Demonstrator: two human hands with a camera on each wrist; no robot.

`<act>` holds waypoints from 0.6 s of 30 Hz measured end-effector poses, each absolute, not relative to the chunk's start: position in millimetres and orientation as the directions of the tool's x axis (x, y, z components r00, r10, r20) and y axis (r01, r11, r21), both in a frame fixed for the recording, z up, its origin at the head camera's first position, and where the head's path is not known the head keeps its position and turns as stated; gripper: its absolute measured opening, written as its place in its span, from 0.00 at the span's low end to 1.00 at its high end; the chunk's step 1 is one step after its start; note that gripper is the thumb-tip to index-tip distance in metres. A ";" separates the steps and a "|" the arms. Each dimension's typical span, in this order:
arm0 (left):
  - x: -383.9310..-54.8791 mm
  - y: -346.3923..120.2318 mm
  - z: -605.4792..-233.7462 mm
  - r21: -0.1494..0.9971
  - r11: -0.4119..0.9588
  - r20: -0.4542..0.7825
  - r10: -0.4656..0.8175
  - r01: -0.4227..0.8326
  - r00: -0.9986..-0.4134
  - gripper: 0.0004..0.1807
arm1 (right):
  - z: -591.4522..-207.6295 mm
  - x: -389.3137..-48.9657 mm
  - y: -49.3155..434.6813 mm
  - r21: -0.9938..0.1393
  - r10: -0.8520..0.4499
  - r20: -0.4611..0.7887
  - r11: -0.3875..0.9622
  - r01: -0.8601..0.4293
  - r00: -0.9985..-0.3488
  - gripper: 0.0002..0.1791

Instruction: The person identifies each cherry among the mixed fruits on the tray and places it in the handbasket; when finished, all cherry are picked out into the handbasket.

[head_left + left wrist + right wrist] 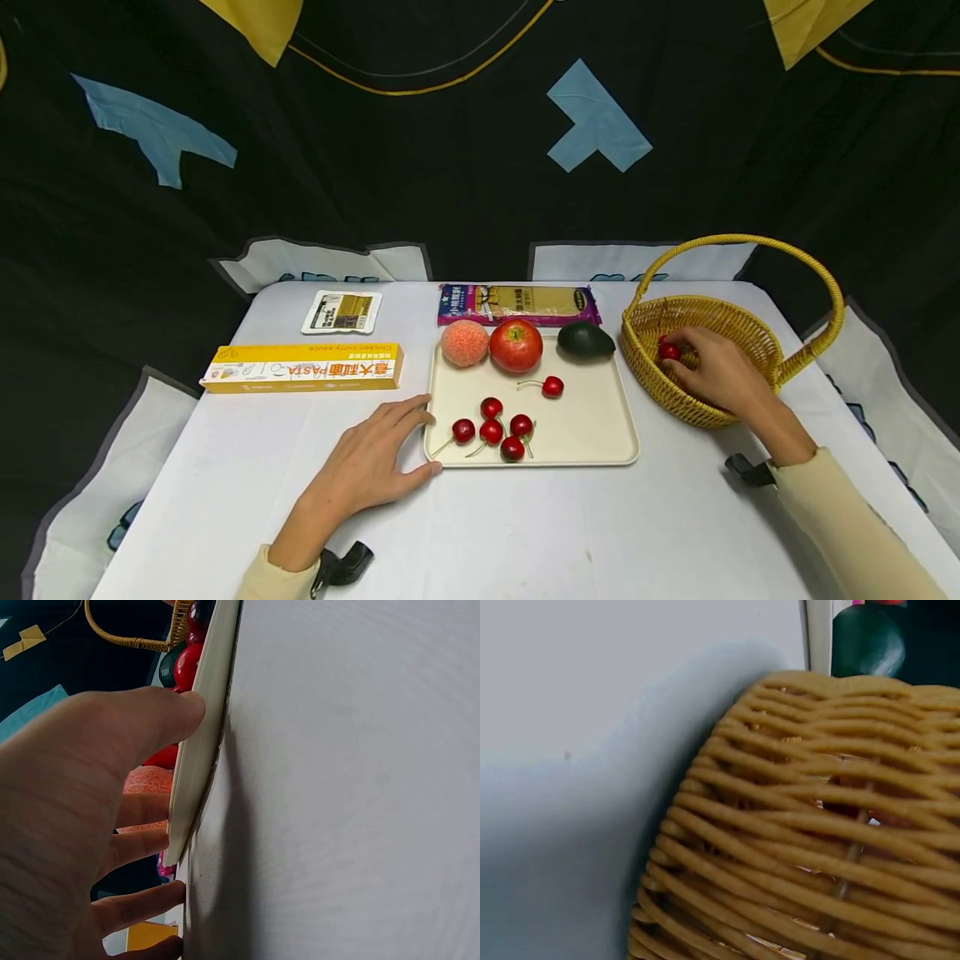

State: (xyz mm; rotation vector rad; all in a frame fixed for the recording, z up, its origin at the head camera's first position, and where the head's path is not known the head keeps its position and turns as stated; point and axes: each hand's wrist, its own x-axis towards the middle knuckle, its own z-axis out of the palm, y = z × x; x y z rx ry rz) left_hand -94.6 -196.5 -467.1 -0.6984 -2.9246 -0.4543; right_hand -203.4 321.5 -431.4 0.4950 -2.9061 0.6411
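My left hand (372, 458) rests at the left edge of a cream tray (585, 433), its thumb at the front corner and its fingers spread along the side. On the tray are several cherries (491, 432), one lone cherry (552, 387), a red apple (516, 346), a rough pinkish-orange round fruit (464, 343) and a dark green avocado (586, 341). My right hand (708, 367) reaches into a yellow wicker basket (660, 392) and pinches a cherry (669, 350) between thumb and fingers. In the right wrist view, the woven wall (802, 817) hides this hand.
The basket's tall handle (750, 240) arches over the right hand. Behind the tray lies a purple-edged pasta packet (517, 305). A yellow and white pasta box (302, 368) and a small white sachet (342, 312) lie at the left on the white table (525, 533).
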 end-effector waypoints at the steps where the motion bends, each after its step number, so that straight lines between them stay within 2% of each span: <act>1: -94.5 -196.6 -467.1 0.263 0.850 0.165 0.426 0.456 -0.890 0.35 | -432.0 -205.0 322.1 -0.384 -0.292 0.186 0.857 -0.343 -0.938 0.15; 18: -94.7 -196.3 -467.5 0.260 0.850 0.168 0.427 0.458 -0.888 0.34 | -439.0 -220.8 327.9 -0.353 -0.283 0.095 0.887 -0.298 -0.955 0.18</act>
